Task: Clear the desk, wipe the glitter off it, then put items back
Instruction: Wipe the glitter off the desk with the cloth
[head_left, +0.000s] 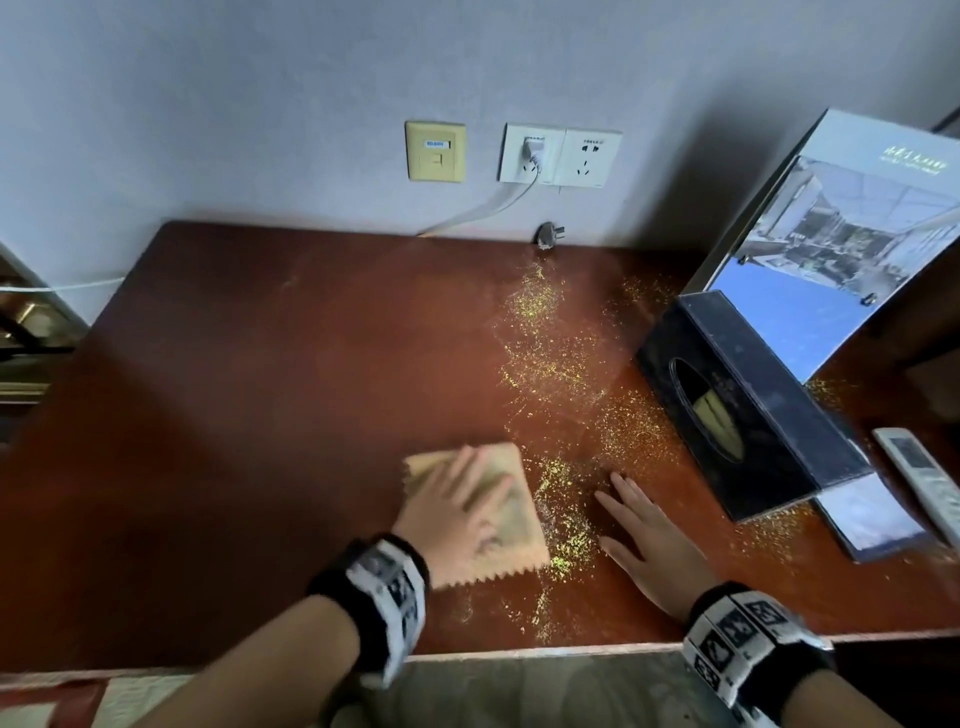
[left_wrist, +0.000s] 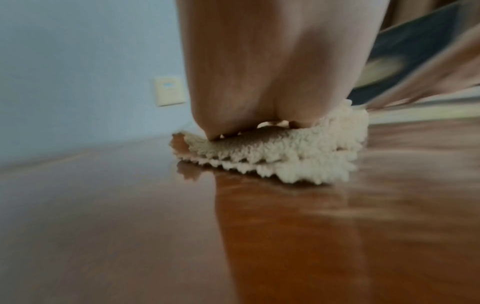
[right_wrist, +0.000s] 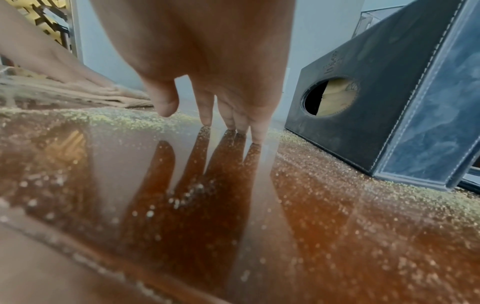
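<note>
Partly blurred, the left hand (head_left: 457, 512) presses flat, fingers (left_wrist: 233, 86) together, on the folded cloth (head_left: 511, 525), hiding its middle. Right hand (head_left: 644, 535) lies flat beside it, fingers (right_wrist: 205, 111) straight, tips touching the desk (head_left: 234, 389). Glitter (head_left: 550, 364) streaks between cloth and tissue box (head_left: 748, 405). Behind, outlets (head_left: 561, 156) on a grey wall.

Left hand (head_left: 457, 514) motion-blurred over the cloth (head_left: 514, 525), hiding most of it, remote control (head_left: 922, 480) cut off by the right edge, print on the brochure stand (head_left: 852, 244) too small to read
</note>
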